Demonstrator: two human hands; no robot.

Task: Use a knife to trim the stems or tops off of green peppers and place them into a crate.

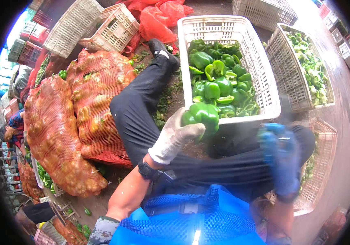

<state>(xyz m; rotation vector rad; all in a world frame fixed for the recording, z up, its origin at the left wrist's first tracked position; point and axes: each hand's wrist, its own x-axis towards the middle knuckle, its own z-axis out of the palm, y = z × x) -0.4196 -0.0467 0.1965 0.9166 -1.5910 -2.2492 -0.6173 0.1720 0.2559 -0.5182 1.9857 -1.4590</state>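
My left hand (178, 138), in a pale work glove, is closed round a whole green bell pepper (202, 118). It holds the pepper up at the near rim of a white plastic crate (266, 92). Inside the crate lie several green peppers (224, 86), some whole and some cut open. My right hand (280, 153), in a blue glove, is off to the right above my leg and smeared by motion. Its fingers do not show clearly, and I cannot make out whether it holds anything.
Red mesh sacks (60, 134) full of peppers lie to my left. At the right stand a crate of cut green pieces (311, 67) and a nearer pale crate (324, 163). Red netting (160, 18) and a tipped crate (111, 30) lie beyond my outstretched leg.
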